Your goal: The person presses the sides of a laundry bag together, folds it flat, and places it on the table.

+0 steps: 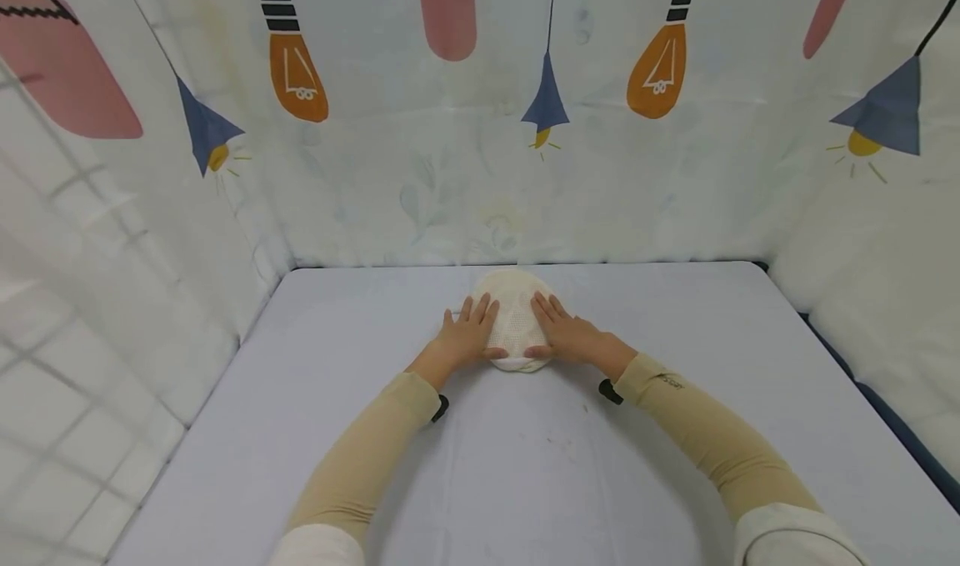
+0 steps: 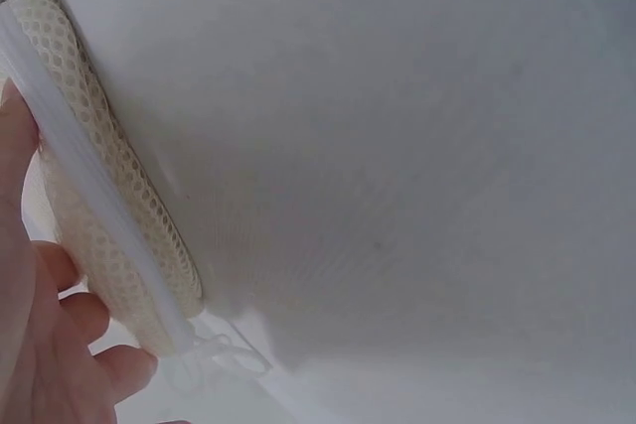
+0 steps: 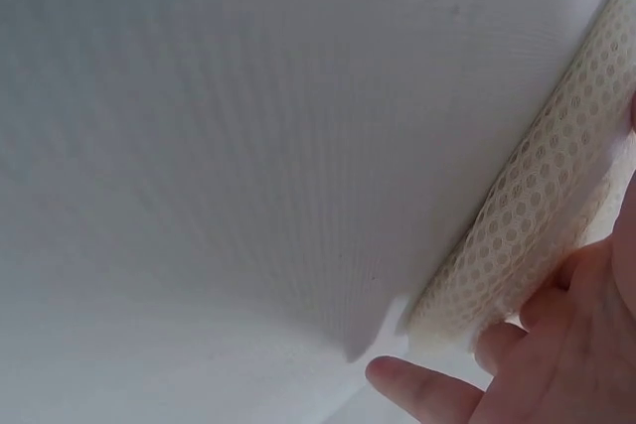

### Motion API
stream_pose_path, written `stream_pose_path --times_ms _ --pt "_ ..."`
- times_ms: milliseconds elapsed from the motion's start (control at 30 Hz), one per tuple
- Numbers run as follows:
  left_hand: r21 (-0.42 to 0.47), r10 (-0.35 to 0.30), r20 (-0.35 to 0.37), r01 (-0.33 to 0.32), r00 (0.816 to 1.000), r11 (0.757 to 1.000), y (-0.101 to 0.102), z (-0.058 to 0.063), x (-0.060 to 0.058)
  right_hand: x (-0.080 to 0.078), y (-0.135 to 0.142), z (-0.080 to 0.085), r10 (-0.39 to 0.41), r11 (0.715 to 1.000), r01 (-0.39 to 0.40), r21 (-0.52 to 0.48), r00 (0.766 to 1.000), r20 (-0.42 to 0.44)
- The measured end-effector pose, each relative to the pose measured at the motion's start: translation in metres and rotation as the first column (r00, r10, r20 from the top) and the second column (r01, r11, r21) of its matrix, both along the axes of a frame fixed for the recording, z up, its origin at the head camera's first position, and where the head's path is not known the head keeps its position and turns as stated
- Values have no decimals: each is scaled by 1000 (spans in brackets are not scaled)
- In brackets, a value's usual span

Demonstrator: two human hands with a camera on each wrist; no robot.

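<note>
A round, cream-coloured mesh bag [image 1: 517, 320] lies on the table near its far edge. My left hand [image 1: 468, 334] rests on the bag's left side and my right hand [image 1: 567, 337] on its right side, fingers extended and spread, thumbs pointing inward along the near part. In the left wrist view, the honeycomb mesh [image 2: 134, 176] has a white band [image 2: 94, 181] along its side, ending in a thin white loop [image 2: 219, 350]. The right wrist view shows the bag's rounded mesh side [image 3: 542, 171] beside the fingers of the right hand [image 3: 566, 354].
A white cloth covers the table [image 1: 525, 483], with a few small specks [image 1: 558, 443] nearer to me. Behind stands a pale fabric wall [image 1: 465, 157] printed with lamps and bulbs; similar fabric hangs at the left and right. Black bands [image 1: 609, 391] sit under both wrists.
</note>
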State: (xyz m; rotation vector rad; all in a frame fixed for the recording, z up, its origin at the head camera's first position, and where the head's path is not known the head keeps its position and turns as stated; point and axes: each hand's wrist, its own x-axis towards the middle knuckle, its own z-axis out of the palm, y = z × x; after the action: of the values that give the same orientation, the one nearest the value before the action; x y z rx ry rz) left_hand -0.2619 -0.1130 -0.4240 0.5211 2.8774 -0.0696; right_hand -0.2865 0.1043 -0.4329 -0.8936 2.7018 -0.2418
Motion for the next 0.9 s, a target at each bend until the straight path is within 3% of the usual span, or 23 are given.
stream_pose_path --times_ms 467,900 --pt "-8 12 6 -12 1000 1000 4 6 1 2 -2 6 -1 1000 2 5 1000 -13" --pt "124 1 31 -5 1000 992 -7 7 1 -5 7 5 42 997 -41 -59 999 16"
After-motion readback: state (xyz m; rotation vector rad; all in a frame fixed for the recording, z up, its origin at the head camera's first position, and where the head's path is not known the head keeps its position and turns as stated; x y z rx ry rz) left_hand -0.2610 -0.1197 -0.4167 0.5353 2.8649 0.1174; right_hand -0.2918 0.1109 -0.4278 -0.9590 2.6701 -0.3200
